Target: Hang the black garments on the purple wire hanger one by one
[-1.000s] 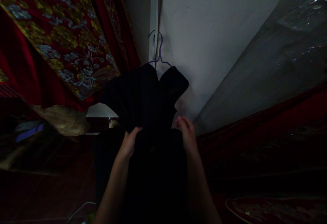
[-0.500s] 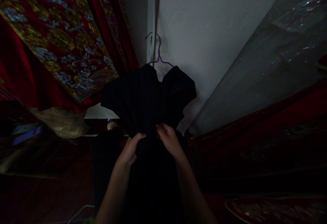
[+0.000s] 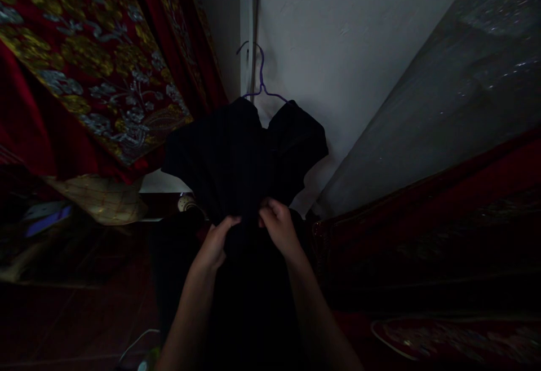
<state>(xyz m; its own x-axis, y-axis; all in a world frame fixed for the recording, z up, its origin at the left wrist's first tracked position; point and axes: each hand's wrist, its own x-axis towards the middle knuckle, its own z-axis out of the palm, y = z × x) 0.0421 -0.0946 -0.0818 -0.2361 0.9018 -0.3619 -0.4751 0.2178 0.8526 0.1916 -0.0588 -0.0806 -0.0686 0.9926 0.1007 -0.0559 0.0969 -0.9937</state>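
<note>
A black short-sleeved garment (image 3: 236,151) hangs in front of me on a thin purple hanger (image 3: 262,75), whose hook is at a narrow vertical edge on the pale wall. My left hand (image 3: 217,241) grips the garment's lower front, thumb on top and the other fingers behind the cloth. Close beside it, my right hand (image 3: 276,224) is closed on the same front, its fingers curled in a pinch. Dim light hides folds and any fastenings between the hands.
Red cloth with gold and silver embroidery (image 3: 114,61) hangs at the left. Clear plastic sheeting (image 3: 443,95) covers the right, above dark red fabric (image 3: 422,213). A checked cloth bundle (image 3: 101,196) sits low left, and a thin white cable (image 3: 139,337) lies on the reddish floor.
The garment and hanger appear slightly higher in view, and the sleeves look spread a little wider. Both hands keep hold of the front, with the right shifted slightly upward.
</note>
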